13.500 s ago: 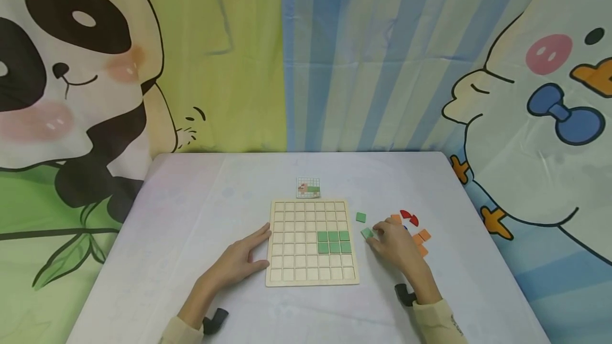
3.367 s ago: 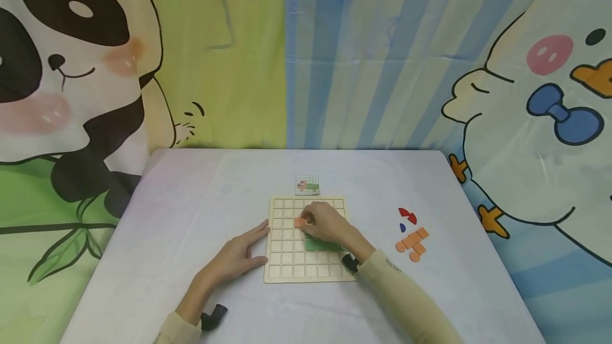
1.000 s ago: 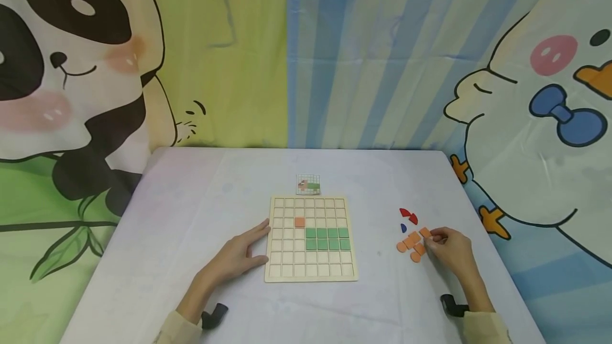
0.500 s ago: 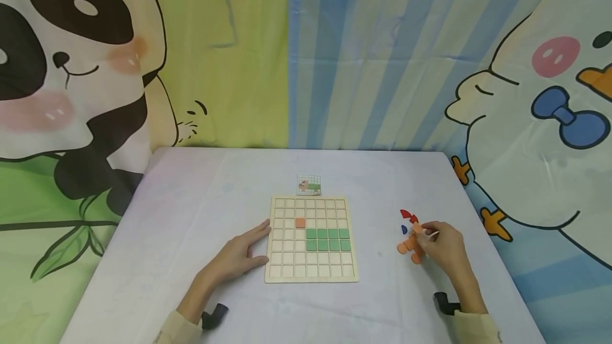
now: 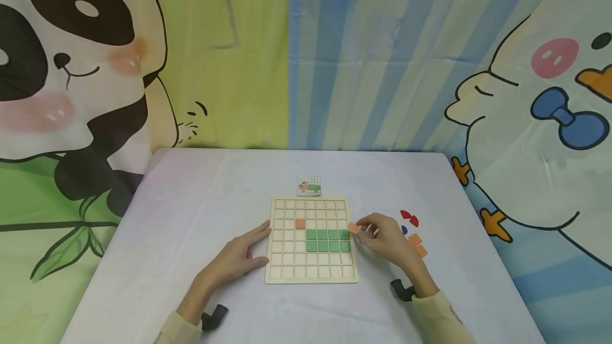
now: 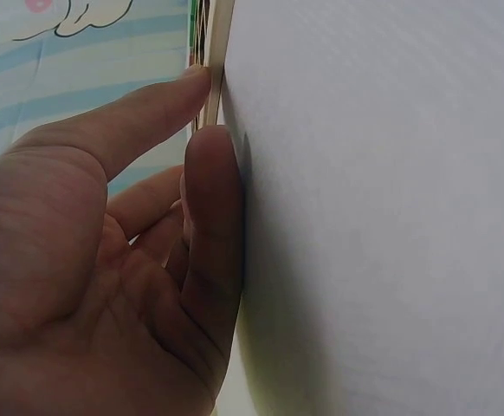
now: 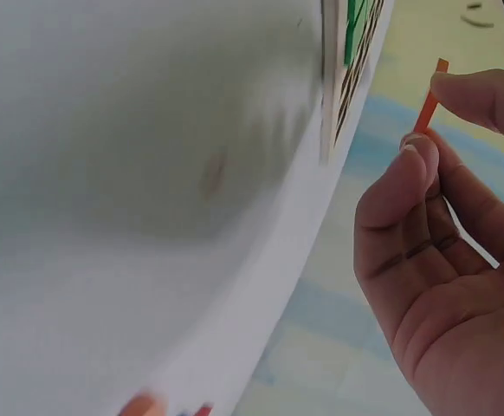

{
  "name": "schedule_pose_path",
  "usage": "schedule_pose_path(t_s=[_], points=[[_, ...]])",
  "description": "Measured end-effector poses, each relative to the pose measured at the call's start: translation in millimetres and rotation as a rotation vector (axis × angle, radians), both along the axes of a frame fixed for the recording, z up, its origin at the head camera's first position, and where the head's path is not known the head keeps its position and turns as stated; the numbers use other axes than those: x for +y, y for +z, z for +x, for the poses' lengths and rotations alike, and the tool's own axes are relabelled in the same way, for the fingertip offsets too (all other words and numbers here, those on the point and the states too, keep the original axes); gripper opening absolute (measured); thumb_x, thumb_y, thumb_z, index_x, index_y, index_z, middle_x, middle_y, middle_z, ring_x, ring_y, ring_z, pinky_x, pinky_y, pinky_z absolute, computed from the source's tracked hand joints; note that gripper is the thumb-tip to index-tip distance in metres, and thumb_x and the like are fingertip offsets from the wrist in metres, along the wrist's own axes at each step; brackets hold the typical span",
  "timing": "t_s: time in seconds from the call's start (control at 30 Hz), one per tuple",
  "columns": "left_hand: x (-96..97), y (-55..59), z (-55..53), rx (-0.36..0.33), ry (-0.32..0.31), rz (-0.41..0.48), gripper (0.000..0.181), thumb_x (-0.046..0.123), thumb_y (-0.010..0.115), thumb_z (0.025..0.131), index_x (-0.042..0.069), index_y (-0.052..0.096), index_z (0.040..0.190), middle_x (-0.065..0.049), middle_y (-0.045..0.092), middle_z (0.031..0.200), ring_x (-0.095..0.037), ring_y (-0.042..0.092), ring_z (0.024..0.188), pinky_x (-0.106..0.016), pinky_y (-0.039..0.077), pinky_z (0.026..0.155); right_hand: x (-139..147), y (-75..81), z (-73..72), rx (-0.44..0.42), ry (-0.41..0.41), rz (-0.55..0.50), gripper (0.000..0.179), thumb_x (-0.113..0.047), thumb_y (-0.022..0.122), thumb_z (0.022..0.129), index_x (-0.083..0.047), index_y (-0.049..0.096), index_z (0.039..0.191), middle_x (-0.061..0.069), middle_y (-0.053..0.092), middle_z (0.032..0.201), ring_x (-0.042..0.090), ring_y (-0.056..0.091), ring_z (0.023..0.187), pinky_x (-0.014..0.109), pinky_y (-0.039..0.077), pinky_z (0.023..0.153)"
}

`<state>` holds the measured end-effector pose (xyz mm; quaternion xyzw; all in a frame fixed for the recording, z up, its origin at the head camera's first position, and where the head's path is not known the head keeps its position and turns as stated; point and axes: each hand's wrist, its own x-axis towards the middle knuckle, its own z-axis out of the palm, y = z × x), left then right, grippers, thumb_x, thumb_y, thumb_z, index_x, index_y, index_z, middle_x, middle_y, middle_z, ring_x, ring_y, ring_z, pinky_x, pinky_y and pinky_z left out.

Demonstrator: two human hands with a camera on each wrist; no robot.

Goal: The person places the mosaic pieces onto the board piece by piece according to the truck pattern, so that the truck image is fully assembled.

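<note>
A pale wooden grid board [image 5: 287, 271] lies flat on the table. Two rows of green square tiles [image 5: 329, 240] fill cells on its right side, and one orange square tile [image 5: 300, 223] sits up and to their left. My left hand [image 5: 231, 261] rests at the board's left edge, its fingers and thumb [image 6: 213, 173] extended and touching the rim. Between thumb and fingertips my right hand [image 5: 389, 240] pinches another orange square tile [image 5: 354, 228], held at the board's right edge. The right wrist view shows that orange tile [image 7: 429, 102] edge-on, raised off the table.
Behind the board lies a small picture card [image 5: 308, 186] with a gridded design. To the right are red wedge pieces [image 5: 405, 214], a blue piece [image 5: 404, 230] and loose orange tiles [image 5: 415, 239], partly hidden by my right hand. A printed curtain [image 5: 363, 68] hangs behind the table.
My right hand took an orange square tile from the loose pile and carried it left to the board. Earlier, more green tiles and the first orange tile went onto the board. The left hand stayed put.
</note>
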<state>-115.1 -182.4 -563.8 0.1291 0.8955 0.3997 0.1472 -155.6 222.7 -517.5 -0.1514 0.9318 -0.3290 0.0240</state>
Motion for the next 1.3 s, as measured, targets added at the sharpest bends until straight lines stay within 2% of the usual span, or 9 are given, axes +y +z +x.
schedule_pose_path(t_s=[0.1, 0.3, 0.57, 0.87, 1.07, 1.3], points=[[0.0, 0.1, 0.1, 0.001, 0.0, 0.001, 0.081, 0.025, 0.084, 0.09, 0.015, 0.046, 0.161, 0.003, 0.034, 0.174, -0.008, 0.051, 0.053, -0.024, 0.047, 0.057, -21, 0.4, -4.8, -0.023, 0.089, -0.017, 0.021, -0.009, 0.081, 0.089, -0.007, 0.078, 0.11, -0.001, 0.072, 0.092, 0.008, 0.061, 0.075, 0.02, 0.052, 0.065], [0.3, -0.3, -0.2, 0.002, 0.0, 0.003, 0.081, 0.024, 0.084, 0.09, 0.015, 0.047, 0.161, 0.004, 0.034, 0.174, -0.008, 0.05, 0.052, -0.024, 0.046, 0.055, -59, -1.1, -11.2, -0.034, 0.244, -0.036, 0.024, -0.013, 0.08, 0.092, -0.007, 0.077, 0.115, 0.005, 0.074, 0.097, 0.004, 0.059, 0.073, 0.02, 0.052, 0.065], [0.6, 1.9, 0.3, -0.003, 0.007, 0.002, 0.082, 0.024, 0.084, 0.09, 0.015, 0.046, 0.161, 0.004, 0.033, 0.175, -0.008, 0.05, 0.054, -0.024, 0.047, 0.056, -92, -5.5, -20.1, -0.064, 0.351, 0.021, 0.023, -0.013, 0.078, 0.094, -0.004, 0.077, 0.115, 0.006, 0.075, 0.102, 0.002, 0.055, 0.067, 0.021, 0.052, 0.065], [0.6, 1.0, 0.3, -0.006, 0.008, 0.0, 0.082, 0.024, 0.084, 0.09, 0.014, 0.046, 0.161, 0.003, 0.033, 0.175, -0.008, 0.051, 0.055, -0.024, 0.047, 0.055, -111, -11.0, -26.9, -0.114, 0.366, 0.066, 0.025, -0.015, 0.078, 0.094, -0.005, 0.077, 0.118, 0.006, 0.078, 0.109, 0.005, 0.062, 0.076, 0.022, 0.055, 0.073], [-0.2, -0.7, 0.5, -0.005, 0.003, 0.011, 0.081, 0.023, 0.084, 0.09, 0.015, 0.046, 0.161, 0.003, 0.033, 0.175, -0.008, 0.05, 0.054, -0.024, 0.046, 0.055, -118, -13.6, -27.5, -0.099, 0.365, 0.127, 0.025, -0.018, 0.078, 0.094, -0.006, 0.078, 0.116, 0.005, 0.079, 0.108, 0.01, 0.068, 0.088, 0.023, 0.056, 0.078], [-1.0, -0.8, -0.1, 0.0, -0.008, 0.02, 0.08, 0.024, 0.084, 0.091, 0.014, 0.046, 0.161, 0.004, 0.033, 0.175, -0.007, 0.05, 0.054, -0.024, 0.047, 0.055, -119, -13.2, -25.2, -0.074, 0.346, 0.177, 0.023, -0.016, 0.078, 0.094, -0.008, 0.077, 0.115, 0.003, 0.077, 0.105, 0.009, 0.064, 0.086, 0.022, 0.055, 0.077]])
